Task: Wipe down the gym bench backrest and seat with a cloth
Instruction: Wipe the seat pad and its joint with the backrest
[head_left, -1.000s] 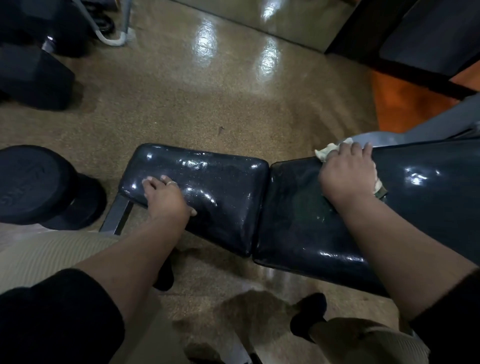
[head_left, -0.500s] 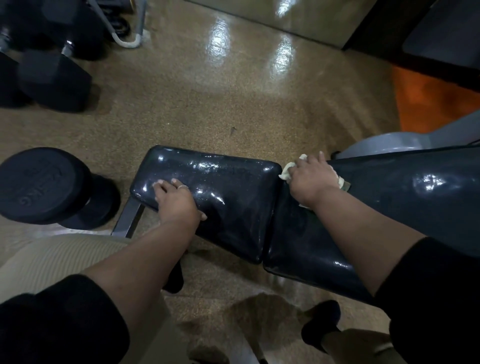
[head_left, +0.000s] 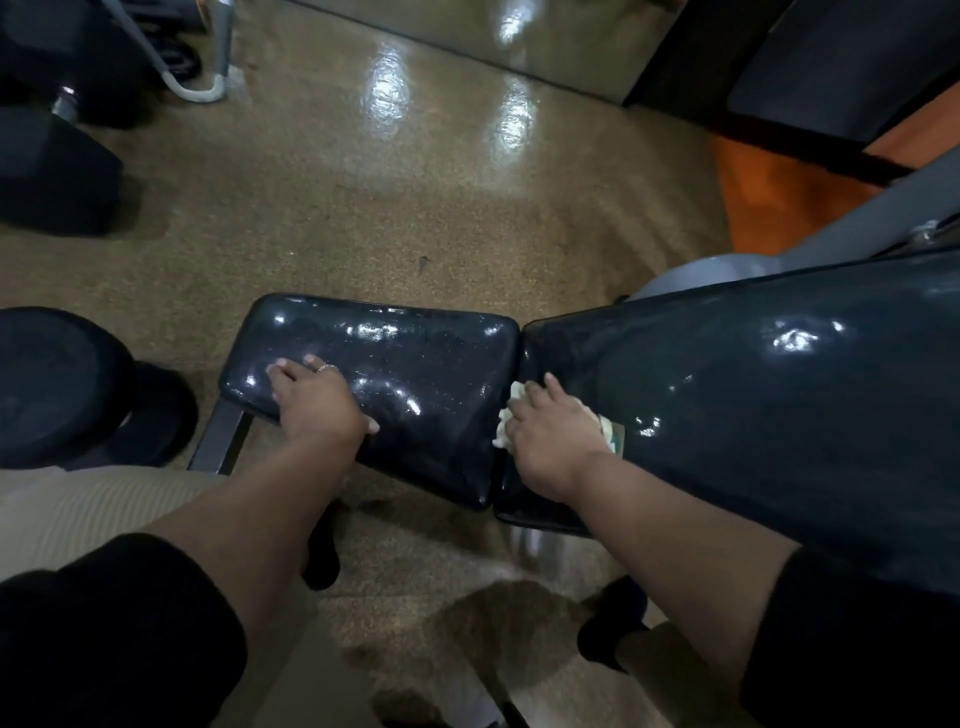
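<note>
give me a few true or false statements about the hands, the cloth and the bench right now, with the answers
1. The right hand presses a white cloth on the backrest near the gap. True.
2. The left hand holds a spray bottle. False: it rests flat on the seat, holding nothing.
3. The cloth lies on the floor. False: it is under the right hand, on the bench.
4. A dumbbell sits on the floor left of the seat. True.
</note>
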